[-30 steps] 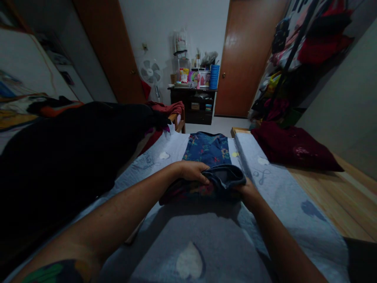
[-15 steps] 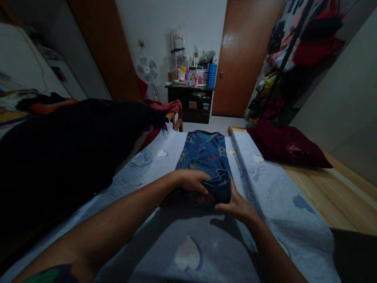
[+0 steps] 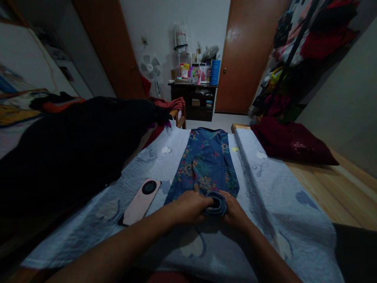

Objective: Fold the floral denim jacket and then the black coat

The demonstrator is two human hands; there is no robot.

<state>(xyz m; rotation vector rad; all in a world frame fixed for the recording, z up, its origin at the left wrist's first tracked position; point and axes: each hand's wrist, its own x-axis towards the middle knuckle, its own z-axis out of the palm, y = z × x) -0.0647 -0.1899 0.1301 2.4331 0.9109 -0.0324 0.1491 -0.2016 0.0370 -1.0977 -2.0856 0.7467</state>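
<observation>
A pair of blue floral trousers [image 3: 206, 161] lies lengthwise on the bed, its waist end away from me. The near end of one leg forms a round, turned-up denim cuff [image 3: 216, 205] that faces me. My left hand [image 3: 190, 204] grips the left side of this cuff, with the thumb at its opening. Around the right side curls my right hand [image 3: 234, 207], its fingers partly hidden behind the fabric. To the left of my left forearm, a pink phone [image 3: 140, 204] with a round black camera lies on the sheet.
A light blue patterned sheet [image 3: 262, 192] covers the bed. Dark cloth [image 3: 73, 149] is heaped along the left. At right, a folded maroon garment [image 3: 294, 141] rests on a wooden board [image 3: 312, 177]. A fan [image 3: 150, 67] and a dark cabinet [image 3: 193, 102] stand at the far wall.
Both hands have come nearer to me with the cuff, which now shows as a round opening. The leg lies straighter, and the phone has come into view.
</observation>
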